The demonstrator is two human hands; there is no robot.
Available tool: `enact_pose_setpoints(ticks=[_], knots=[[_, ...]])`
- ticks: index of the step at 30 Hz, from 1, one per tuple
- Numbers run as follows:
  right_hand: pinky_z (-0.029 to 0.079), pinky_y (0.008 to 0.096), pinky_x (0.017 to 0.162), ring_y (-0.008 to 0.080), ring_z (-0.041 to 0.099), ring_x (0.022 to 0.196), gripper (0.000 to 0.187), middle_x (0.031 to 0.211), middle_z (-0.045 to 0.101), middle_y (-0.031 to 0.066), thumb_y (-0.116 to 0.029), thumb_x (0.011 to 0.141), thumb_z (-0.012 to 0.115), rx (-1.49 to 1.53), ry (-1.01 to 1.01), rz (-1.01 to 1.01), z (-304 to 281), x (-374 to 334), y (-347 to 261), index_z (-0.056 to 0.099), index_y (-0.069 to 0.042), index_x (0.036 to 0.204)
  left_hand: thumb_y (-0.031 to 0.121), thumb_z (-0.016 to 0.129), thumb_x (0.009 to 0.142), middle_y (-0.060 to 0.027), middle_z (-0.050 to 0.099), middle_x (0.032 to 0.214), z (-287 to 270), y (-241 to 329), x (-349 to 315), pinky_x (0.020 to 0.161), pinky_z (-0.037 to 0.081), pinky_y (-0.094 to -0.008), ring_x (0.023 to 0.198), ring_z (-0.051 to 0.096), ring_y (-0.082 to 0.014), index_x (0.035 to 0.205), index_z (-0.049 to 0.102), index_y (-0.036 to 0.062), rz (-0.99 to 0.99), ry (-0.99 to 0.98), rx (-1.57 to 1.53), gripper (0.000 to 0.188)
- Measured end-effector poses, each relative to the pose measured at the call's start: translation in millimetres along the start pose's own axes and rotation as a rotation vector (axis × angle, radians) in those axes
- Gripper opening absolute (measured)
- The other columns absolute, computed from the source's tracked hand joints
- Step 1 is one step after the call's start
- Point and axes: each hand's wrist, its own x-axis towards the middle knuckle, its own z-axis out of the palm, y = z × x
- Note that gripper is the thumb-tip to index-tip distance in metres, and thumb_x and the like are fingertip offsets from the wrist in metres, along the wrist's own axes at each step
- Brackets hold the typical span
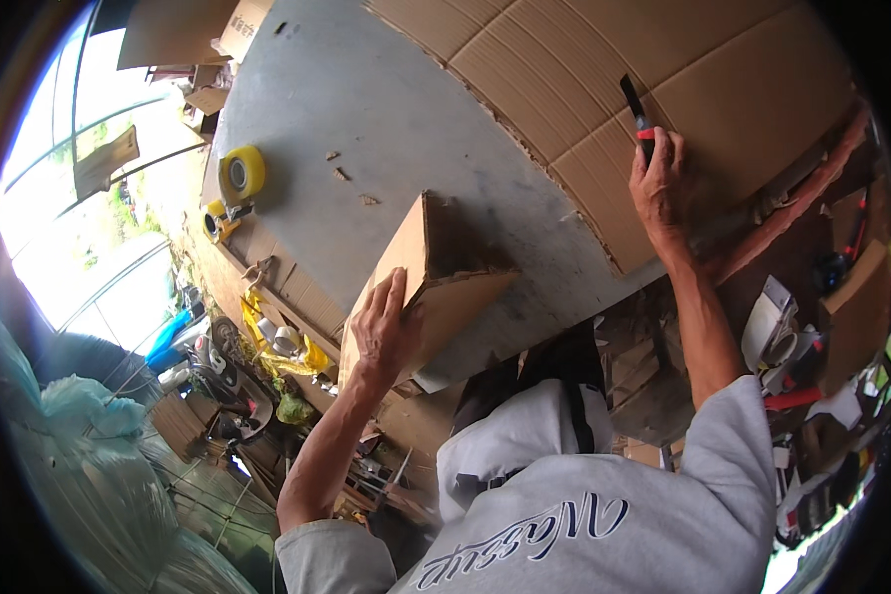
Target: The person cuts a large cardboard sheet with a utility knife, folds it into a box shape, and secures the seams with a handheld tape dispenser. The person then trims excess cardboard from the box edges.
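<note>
My right hand (pixel 660 183) is closed around a utility knife (pixel 645 134) with a red and black handle. Its dark blade points away from me, over a large corrugated cardboard sheet (pixel 723 89) at the far right of the table. Whether the blade touches the sheet, I cannot tell. A folded cardboard box (pixel 465 297) stands tilted at the table's near edge, its dark inside partly showing. My left hand (pixel 386 327) holds this box by its left panel, the fingers lying near the upper edge.
A roll of yellow tape (pixel 242 173) stands on the grey table (pixel 366 109) at the left, with a tape dispenser (pixel 218 222) beside it. Small cardboard scraps (pixel 341 174) lie mid-table. Clear plastic wrap (pixel 99 465) bulges at the lower left. Clutter fills the shelf below right.
</note>
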Motion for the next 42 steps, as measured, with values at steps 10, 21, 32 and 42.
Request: enact_pose_setpoints(ticks=[10,21,32,42], knots=[[0.051,0.0501,0.085,0.0355,0.060,0.104,0.042,0.116,0.058,0.0142,-0.023,0.093,0.071,0.018,-0.035,0.001,-5,-1,3,0.054,-0.008,0.128,0.019,0.078,0.079,-0.0150,0.067,0.123,-4,-2,-1,0.086,0.056,-0.0446,0.109,0.066,-0.0333,0.134,0.059,0.0024,-0.016,0.016,-0.038,0.061],[0.052,0.0292,0.055,0.0139,0.063,0.064,0.036,0.090,0.064,0.0065,-0.038,0.106,0.052,1.325,-0.644,0.603,-99,-81,-125,0.061,-0.005,0.116,0.032,0.066,0.093,-0.0165,0.069,0.099,0,-3,-8,0.072,0.055,-0.0496,0.091,0.069,-0.0346,0.112,0.062,0.0031,-0.010,0.137,-0.082,0.035],[0.053,0.0476,0.081,0.0428,0.065,0.094,0.023,0.104,0.067,0.0212,-0.016,0.099,0.061,0.545,-0.354,-0.228,-151,-151,-269,0.061,-0.002,0.116,0.031,0.066,0.091,-0.0222,0.069,0.088,10,-11,-14,0.072,0.054,-0.0509,0.081,0.069,-0.0396,0.090,0.066,-0.0015,0.063,0.271,-0.154,0.032],[0.054,0.0501,0.072,0.0446,0.065,0.085,0.019,0.092,0.066,0.0223,-0.020,0.099,0.062,0.395,-0.273,-0.292,-146,-144,-277,0.061,-0.002,0.104,0.031,0.066,0.092,-0.0227,0.069,0.086,15,-13,-15,0.070,0.054,-0.0500,0.080,0.070,-0.0396,0.088,0.068,-0.0028,0.084,0.307,-0.180,0.034]])
